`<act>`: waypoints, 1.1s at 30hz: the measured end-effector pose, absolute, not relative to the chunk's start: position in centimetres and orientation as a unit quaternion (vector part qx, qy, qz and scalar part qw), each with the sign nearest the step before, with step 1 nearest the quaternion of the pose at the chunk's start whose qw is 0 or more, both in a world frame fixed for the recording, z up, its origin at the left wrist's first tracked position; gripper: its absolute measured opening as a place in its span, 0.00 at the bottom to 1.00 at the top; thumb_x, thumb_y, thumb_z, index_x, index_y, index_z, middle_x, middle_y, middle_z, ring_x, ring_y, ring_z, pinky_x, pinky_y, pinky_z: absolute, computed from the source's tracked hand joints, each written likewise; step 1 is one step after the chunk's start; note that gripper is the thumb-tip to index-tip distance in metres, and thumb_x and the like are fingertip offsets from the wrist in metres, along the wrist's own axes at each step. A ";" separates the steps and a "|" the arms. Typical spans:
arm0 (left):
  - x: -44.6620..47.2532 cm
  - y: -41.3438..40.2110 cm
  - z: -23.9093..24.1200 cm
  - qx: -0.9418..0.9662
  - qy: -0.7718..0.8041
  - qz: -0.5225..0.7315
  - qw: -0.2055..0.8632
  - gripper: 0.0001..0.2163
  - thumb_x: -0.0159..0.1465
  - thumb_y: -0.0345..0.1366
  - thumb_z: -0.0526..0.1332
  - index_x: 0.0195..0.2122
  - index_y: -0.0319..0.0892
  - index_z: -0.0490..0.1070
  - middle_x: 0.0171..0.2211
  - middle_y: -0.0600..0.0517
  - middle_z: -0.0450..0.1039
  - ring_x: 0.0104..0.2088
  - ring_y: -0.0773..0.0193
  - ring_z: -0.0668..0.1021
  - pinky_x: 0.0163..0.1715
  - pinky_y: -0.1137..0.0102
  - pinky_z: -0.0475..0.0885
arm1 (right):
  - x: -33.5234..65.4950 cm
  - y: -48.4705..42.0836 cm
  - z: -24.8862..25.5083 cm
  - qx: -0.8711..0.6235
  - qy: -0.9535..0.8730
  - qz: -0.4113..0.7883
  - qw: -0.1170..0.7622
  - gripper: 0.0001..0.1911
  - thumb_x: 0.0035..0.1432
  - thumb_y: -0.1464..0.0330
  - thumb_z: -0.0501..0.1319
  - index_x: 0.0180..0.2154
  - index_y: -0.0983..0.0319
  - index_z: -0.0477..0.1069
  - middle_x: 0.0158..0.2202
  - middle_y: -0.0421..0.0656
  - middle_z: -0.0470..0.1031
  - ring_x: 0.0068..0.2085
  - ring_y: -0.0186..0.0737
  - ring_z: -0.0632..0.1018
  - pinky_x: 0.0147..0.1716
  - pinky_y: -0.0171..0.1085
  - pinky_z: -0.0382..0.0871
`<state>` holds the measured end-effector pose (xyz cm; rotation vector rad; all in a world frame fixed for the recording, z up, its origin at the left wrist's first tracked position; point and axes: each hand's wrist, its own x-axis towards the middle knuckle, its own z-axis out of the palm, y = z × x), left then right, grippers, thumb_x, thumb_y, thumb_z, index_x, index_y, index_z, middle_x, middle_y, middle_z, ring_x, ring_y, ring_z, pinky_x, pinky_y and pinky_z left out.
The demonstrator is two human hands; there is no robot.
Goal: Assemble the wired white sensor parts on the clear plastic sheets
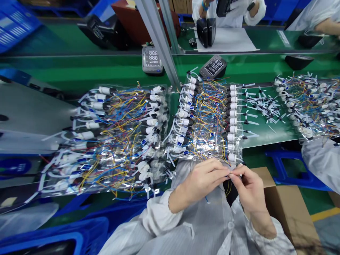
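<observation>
Two bare hands reach in from the bottom centre of the frame, out of white striped smock sleeves [162,216]. The left hand [202,180] and right hand [251,187] are held narrow, their fingertips meeting as they pinch a small pale wire end [230,174]; the fingers hide most of it, so its exact shape is hard to make out. It sits at the lower edge of a clear plastic bag of wired white-and-black plastic units [204,120], which lies on a green surface [265,134] just above the hands. A second bag of such units [106,138] lies just left of it, and a third [308,104] is cut off by the right edge. Red, blue and yellow wires tangle inside all three. Tiny blue labels [179,143] on the units are too small to read.

Between the middle and right bags lies a loose pile of white tubes with black fittings [261,106]. Above the bags, two black monitors with lit digital displays [214,67] show segments that look like rows of eights; no brand is legible.

At the top centre, a co-worker in white [228,10] holds a black device, cut off by the frame. A brown cardboard box [289,209] sits at lower right, and a blue plastic crate [53,237] at lower left.
</observation>
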<state>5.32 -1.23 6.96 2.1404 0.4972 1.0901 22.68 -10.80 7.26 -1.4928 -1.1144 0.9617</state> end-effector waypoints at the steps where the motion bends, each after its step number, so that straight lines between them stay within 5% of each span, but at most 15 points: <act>1: 5.3 -1.3 6.8 0.826 0.190 0.414 0.332 0.07 0.68 0.30 0.67 0.47 0.41 0.78 0.37 0.47 0.82 0.38 0.61 0.82 0.39 0.66 0.81 | 22.8 -10.8 7.2 -0.621 -0.463 0.398 0.491 0.03 0.65 0.68 0.66 0.36 0.59 0.77 0.31 0.39 0.76 0.33 0.35 0.75 0.32 0.33 0.68; 11: 5.8 -1.1 6.4 0.759 0.153 0.465 0.430 0.10 0.66 0.28 0.69 0.48 0.42 0.79 0.40 0.46 0.81 0.43 0.60 0.83 0.44 0.64 0.83 | 22.5 -11.4 6.4 -0.618 -0.384 0.432 0.532 0.07 0.64 0.64 0.68 0.33 0.60 0.76 0.29 0.38 0.74 0.30 0.34 0.72 0.30 0.33 0.66; 33: 6.2 -0.4 5.7 0.744 0.080 0.501 0.435 0.12 0.61 0.26 0.72 0.46 0.40 0.79 0.38 0.45 0.83 0.39 0.59 0.85 0.40 0.64 0.84 | 23.4 -11.1 7.9 -0.569 -0.427 0.473 0.520 0.04 0.65 0.67 0.66 0.35 0.57 0.78 0.31 0.39 0.75 0.33 0.36 0.74 0.33 0.34 0.68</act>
